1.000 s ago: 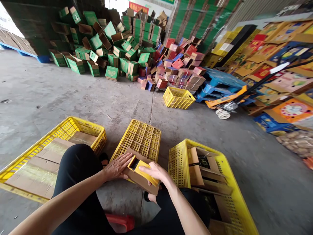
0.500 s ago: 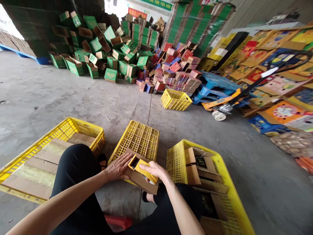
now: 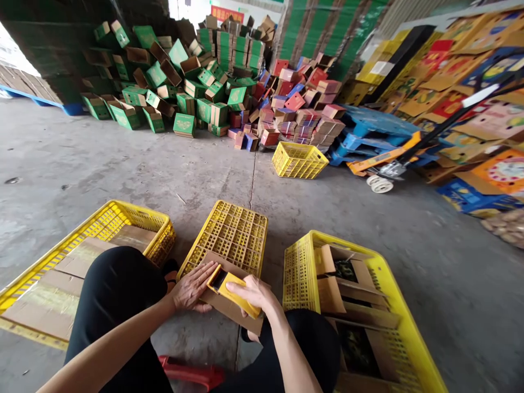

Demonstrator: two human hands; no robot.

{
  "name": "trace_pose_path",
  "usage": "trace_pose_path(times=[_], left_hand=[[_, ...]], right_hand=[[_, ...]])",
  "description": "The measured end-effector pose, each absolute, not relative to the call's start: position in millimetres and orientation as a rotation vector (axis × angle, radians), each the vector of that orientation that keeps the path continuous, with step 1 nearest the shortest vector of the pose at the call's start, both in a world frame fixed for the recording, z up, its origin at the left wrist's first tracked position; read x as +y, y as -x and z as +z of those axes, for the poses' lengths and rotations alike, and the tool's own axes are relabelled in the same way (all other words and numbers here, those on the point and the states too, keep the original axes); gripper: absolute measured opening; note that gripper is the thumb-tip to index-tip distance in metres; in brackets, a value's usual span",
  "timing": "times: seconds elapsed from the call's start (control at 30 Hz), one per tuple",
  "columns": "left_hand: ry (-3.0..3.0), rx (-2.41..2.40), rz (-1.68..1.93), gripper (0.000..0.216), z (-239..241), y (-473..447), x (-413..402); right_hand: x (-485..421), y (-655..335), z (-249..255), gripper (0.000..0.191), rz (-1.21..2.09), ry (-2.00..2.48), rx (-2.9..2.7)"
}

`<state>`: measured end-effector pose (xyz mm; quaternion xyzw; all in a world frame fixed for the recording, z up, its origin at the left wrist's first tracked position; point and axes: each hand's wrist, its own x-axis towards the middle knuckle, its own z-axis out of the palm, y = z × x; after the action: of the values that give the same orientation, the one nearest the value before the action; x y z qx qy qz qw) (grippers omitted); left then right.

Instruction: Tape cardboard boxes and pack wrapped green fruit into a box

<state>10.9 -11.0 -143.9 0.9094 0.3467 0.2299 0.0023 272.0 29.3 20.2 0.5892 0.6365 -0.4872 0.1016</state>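
A closed cardboard box (image 3: 250, 323) lies at a slant on an upturned yellow crate (image 3: 234, 229) in front of me. My left hand (image 3: 194, 288) rests on the box's left end, fingers stretched flat over the top and thumb lower at its side. In my right hand (image 3: 254, 295) is a yellow tape dispenser (image 3: 232, 292), gripped around its body. Its dark front end sits over the box top, close to my left fingertips. The hand and dispenser hide most of the top, so any tape under them is out of sight.
At left, a yellow crate (image 3: 167, 232) holds taped cardboard boxes (image 3: 39, 305). On the right, another crate (image 3: 301, 273) contains open boxes (image 3: 360, 273) with dark contents. Farther off are an empty yellow crate (image 3: 301, 161), a pallet jack (image 3: 393, 164) and piled cartons (image 3: 184, 124).
The tape dispenser and my right hand have shifted slightly left and toward me, with the box's near end. My left hand stays on the box. The view has turned a little left.
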Motion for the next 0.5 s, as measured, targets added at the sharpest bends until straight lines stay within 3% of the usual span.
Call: trace_pose_path(times=[0.5], left_hand=[[-2.866,1.102,0.513,0.106,-141,-7,-7]], right_hand=[[26,-301,16,0.047,-1.651,-1.668,1.911]])
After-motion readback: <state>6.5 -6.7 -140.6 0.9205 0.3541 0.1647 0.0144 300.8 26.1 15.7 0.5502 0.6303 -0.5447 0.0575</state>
